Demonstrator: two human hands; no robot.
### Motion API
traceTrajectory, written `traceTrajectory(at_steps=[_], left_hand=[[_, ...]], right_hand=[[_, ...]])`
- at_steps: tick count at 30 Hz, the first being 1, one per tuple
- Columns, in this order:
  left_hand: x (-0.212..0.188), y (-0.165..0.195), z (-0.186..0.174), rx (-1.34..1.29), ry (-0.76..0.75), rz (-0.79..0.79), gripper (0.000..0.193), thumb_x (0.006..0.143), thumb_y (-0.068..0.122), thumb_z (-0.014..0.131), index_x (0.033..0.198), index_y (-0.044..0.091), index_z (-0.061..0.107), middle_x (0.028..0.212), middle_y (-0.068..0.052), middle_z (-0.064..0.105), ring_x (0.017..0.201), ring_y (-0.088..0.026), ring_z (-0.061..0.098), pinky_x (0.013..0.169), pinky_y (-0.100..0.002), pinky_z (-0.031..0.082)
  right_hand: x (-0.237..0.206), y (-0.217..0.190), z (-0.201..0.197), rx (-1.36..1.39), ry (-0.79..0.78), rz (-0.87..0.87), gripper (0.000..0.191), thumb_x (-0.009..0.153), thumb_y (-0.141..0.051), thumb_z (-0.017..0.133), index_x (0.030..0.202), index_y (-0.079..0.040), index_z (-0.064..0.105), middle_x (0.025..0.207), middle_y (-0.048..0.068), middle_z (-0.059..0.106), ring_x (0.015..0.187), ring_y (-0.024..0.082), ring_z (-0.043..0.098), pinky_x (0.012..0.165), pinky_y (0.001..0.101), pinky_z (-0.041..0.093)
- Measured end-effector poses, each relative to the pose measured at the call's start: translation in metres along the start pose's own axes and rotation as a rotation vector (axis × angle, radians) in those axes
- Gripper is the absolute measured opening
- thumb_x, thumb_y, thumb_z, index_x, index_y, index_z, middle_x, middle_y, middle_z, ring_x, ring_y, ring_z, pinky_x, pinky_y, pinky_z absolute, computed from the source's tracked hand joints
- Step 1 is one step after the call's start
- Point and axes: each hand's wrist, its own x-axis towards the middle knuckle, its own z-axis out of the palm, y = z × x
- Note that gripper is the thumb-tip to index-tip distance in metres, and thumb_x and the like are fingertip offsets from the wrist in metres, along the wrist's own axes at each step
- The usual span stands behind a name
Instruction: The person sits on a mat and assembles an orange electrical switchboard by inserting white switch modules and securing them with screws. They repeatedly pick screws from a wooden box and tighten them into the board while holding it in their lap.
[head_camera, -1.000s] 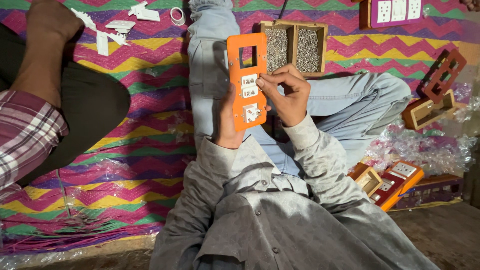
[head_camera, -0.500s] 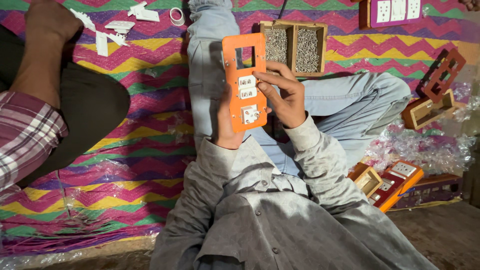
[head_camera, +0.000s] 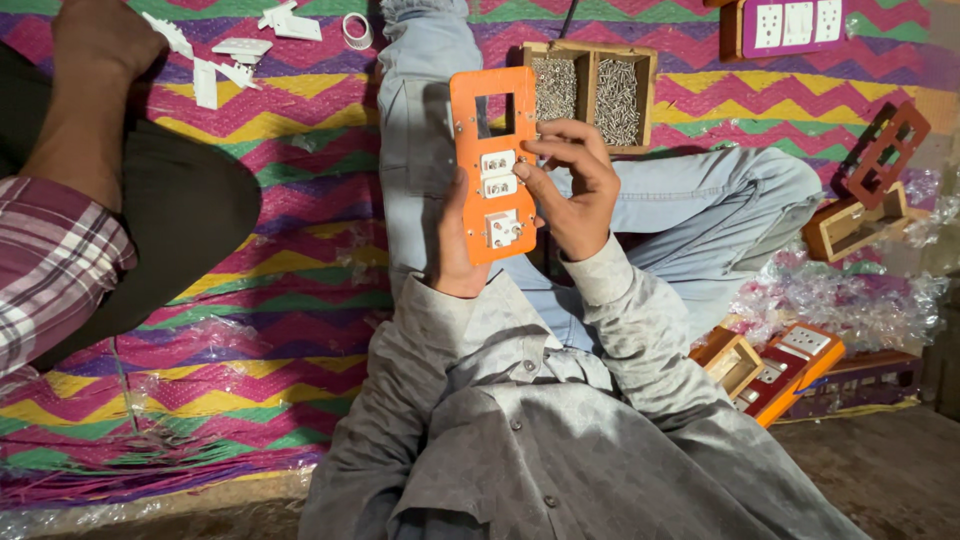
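Note:
I hold an orange switch plate (head_camera: 493, 120) upright over my lap. It has an empty rectangular cutout at its top and white switch parts (head_camera: 499, 172) fitted in the middle and lower openings. My left hand (head_camera: 452, 250) grips the plate from behind at its lower left edge. My right hand (head_camera: 575, 185) rests on the plate's right edge, thumb and fingertips pressing on the middle white part.
A wooden two-compartment box of screws (head_camera: 590, 85) lies past the plate on the zigzag mat (head_camera: 280, 300). Another person's leg and arm (head_camera: 90, 130) are at left. White plastic pieces (head_camera: 235, 50) lie top left. Wooden switch boxes (head_camera: 865, 190) and finished boards (head_camera: 790, 360) sit at right.
The plate has shifted slightly, and my right hand's fingers have moved up from the plate's middle edge onto the middle white part. The other person has stayed still.

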Motion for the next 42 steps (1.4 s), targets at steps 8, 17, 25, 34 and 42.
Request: traceTrajectory(at_steps=[8, 17, 25, 34, 42], left_hand=[[0.000, -0.001, 0.000, 0.019, 0.028, -0.023, 0.066, 0.106, 0.057, 0.045, 0.148, 0.005, 0.048, 0.128, -0.012, 0.062, 0.110, -0.024, 0.066, 0.086, -0.049, 0.061], [0.000, -0.003, -0.001, 0.033, 0.037, 0.002, 0.066, 0.107, 0.055, 0.048, 0.148, 0.004, 0.047, 0.129, -0.013, 0.063, 0.110, -0.026, 0.066, 0.089, -0.046, 0.058], [-0.004, -0.001, 0.001, 0.067, 0.075, 0.011, 0.065, 0.105, 0.054, 0.050, 0.147, 0.004, 0.047, 0.130, -0.014, 0.062, 0.108, -0.026, 0.067, 0.087, -0.047, 0.059], [-0.002, 0.000, 0.002, 0.053, 0.046, -0.029, 0.065, 0.106, 0.055, 0.045, 0.145, 0.004, 0.050, 0.129, -0.012, 0.064, 0.109, -0.024, 0.067, 0.087, -0.049, 0.061], [-0.002, 0.002, 0.002, 0.007, 0.026, -0.007, 0.063, 0.108, 0.055, 0.042, 0.145, 0.004, 0.049, 0.124, -0.013, 0.064, 0.106, -0.026, 0.068, 0.084, -0.049, 0.061]], right_hand=[[-0.001, -0.005, 0.000, -0.076, 0.016, -0.026, 0.016, 0.090, 0.004, 0.081, 0.104, -0.001, 0.075, 0.120, 0.010, 0.064, 0.109, 0.018, 0.066, 0.095, 0.0308, 0.055], [0.001, -0.018, 0.001, -0.148, 0.000, -0.070, 0.015, 0.092, 0.003, 0.079, 0.107, -0.001, 0.077, 0.115, 0.009, 0.062, 0.105, 0.019, 0.065, 0.093, 0.0305, 0.055], [-0.002, -0.006, -0.001, -0.093, 0.008, -0.046, 0.017, 0.090, 0.004, 0.083, 0.105, 0.000, 0.077, 0.109, 0.007, 0.062, 0.102, 0.018, 0.063, 0.091, 0.0294, 0.052], [-0.002, 0.012, -0.005, 0.036, -0.020, 0.036, 0.016, 0.089, 0.004, 0.084, 0.101, 0.003, 0.074, 0.107, 0.007, 0.059, 0.099, 0.015, 0.059, 0.090, 0.0276, 0.049], [-0.002, 0.000, -0.001, -0.003, -0.039, 0.023, 0.017, 0.092, 0.004, 0.080, 0.109, 0.002, 0.076, 0.107, 0.007, 0.061, 0.099, 0.016, 0.061, 0.089, 0.0274, 0.051]])
